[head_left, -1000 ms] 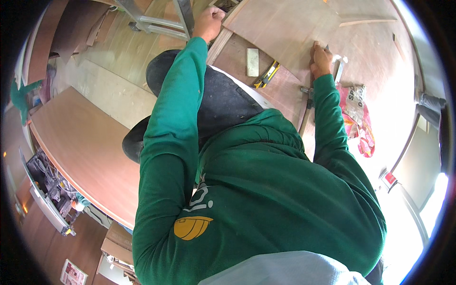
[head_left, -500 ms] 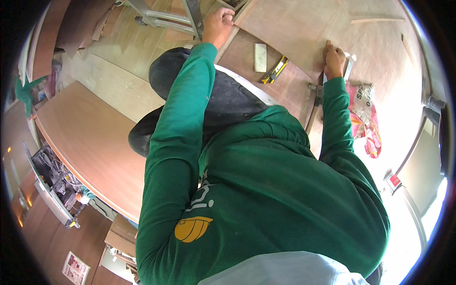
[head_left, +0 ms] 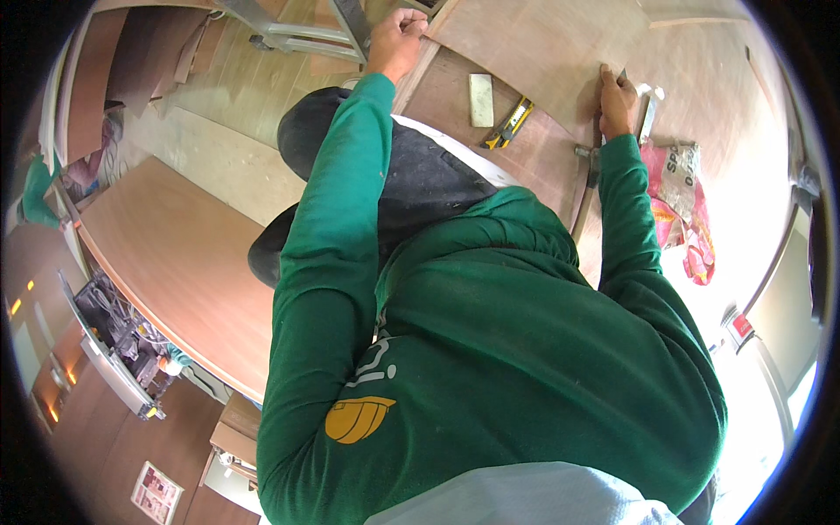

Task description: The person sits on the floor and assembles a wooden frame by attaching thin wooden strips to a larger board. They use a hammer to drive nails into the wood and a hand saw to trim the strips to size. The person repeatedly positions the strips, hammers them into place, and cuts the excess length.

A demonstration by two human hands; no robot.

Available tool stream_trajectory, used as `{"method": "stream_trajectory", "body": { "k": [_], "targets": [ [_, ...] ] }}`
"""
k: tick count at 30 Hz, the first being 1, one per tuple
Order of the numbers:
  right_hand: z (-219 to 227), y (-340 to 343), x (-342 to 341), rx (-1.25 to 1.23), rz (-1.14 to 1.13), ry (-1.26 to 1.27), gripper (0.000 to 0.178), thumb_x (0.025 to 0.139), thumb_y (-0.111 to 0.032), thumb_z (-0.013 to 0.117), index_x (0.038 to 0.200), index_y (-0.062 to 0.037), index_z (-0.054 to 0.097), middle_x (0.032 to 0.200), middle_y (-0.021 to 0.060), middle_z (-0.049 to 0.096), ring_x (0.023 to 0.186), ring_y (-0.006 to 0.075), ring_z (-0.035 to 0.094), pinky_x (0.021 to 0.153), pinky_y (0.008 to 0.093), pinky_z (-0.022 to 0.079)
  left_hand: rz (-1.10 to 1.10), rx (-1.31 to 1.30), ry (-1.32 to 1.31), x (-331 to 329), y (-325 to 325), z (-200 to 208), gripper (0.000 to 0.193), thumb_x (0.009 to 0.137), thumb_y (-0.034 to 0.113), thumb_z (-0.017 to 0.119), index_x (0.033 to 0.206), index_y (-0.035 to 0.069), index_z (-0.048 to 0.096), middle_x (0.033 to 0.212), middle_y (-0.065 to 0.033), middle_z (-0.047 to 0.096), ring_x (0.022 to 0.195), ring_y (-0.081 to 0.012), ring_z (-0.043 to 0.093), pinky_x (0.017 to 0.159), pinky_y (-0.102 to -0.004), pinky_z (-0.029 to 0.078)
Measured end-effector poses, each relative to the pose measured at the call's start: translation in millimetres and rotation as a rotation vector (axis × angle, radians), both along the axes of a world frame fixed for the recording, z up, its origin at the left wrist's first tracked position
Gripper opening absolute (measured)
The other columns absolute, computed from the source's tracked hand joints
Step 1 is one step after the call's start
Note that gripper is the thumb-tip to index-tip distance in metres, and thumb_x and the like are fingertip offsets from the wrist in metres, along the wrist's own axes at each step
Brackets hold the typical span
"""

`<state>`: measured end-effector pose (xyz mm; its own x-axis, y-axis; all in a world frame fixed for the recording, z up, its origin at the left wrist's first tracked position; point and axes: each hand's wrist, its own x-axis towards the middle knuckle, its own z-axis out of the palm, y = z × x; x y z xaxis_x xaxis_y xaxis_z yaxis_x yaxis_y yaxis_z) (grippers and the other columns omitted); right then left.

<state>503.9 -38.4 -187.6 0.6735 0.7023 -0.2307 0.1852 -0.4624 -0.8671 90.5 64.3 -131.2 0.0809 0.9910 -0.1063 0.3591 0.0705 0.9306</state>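
Observation:
A thin plywood sheet lies tilted over a darker board at the top of the view. My left hand is closed in a fist at the sheet's left corner. My right hand grips the sheet's lower right edge, and a small pale object shows by its fingers. Both green sleeves reach up from my body, which fills the lower half of the view. A white block and a yellow and black utility knife lie on the darker board between my hands.
A hammer lies just below my right wrist. A pink and white bag sits to the right on the pale floor. A long brown panel stretches at left, with metal legs at top left.
Both hands stay on the plywood sheet and have shifted slightly upward and rightward in the view. The block and knife have not moved on the board.

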Motion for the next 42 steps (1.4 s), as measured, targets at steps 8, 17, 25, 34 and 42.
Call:
{"method": "stream_trajectory", "body": {
  "k": [8,17,25,34,42],
  "targets": [
    [110.1,-103.0,-26.7,-0.293,0.538,-0.59,0.04,0.1,-0.036,0.067,0.102,0.0036,0.067,0.094,0.0318,0.071,0.09,0.0472,0.072,0.077,0.0547,0.056,-0.021,-0.014,0.083,-9.3,5.9,-22.0,0.023,0.096,0.018,0.078,0.113,0.003,0.078,0.103,-0.0062,0.077,0.09,-0.0137,0.068,0.083,-0.0301,0.055],
    [65.4,-235.7,-41.6,-0.579,0.765,-0.649,0.041,0.096,-0.03,0.071,0.112,0.0053,0.057,0.109,0.0327,0.068,0.097,0.0477,0.07,0.088,0.0568,0.055,-0.089,-0.179,-0.213,-30.6,25.5,-47.8,0.025,0.096,0.017,0.081,0.118,0.005,0.078,0.105,0.0,0.075,0.098,-0.0103,0.065,0.089,-0.0266,0.05],
    [130.3,-261.4,-50.2,-0.63,0.561,0.096,0.02,0.091,-0.017,0.062,0.105,-0.0063,0.054,0.084,0.0168,0.061,0.085,0.0397,0.066,0.077,0.0497,0.054,-0.126,-0.275,-0.421,-17.9,21.8,-34.1,0.02,0.098,0.012,0.073,0.116,0.003,0.075,0.1,-0.0029,0.073,0.092,-0.0149,0.067,0.083,-0.0288,0.053],
    [169.8,-215.6,-87.3,-0.419,0.801,-0.035,0.026,0.093,-0.018,0.064,0.11,-0.0007,0.055,0.091,0.0201,0.065,0.085,0.0354,0.066,0.08,0.0459,0.052,-0.149,-0.282,-0.345,-22.7,39.2,-52.8,0.028,0.095,0.018,0.082,0.12,0.006,0.078,0.108,0.0004,0.076,0.096,-0.0093,0.063,0.088,-0.0268,0.05],
    [146.2,-179.1,-90.1,-0.325,0.699,0.165,0.025,0.095,-0.017,0.062,0.111,-0.0004,0.055,0.082,0.0112,0.059,0.069,0.0193,0.059,0.064,0.0387,0.051,-0.123,-0.276,-0.301,-15.7,33.3,-42.4,0.022,0.096,0.015,0.081,0.116,0.005,0.079,0.106,0.0002,0.076,0.095,-0.0087,0.064,0.089,-0.0262,0.05]
  ]
}}
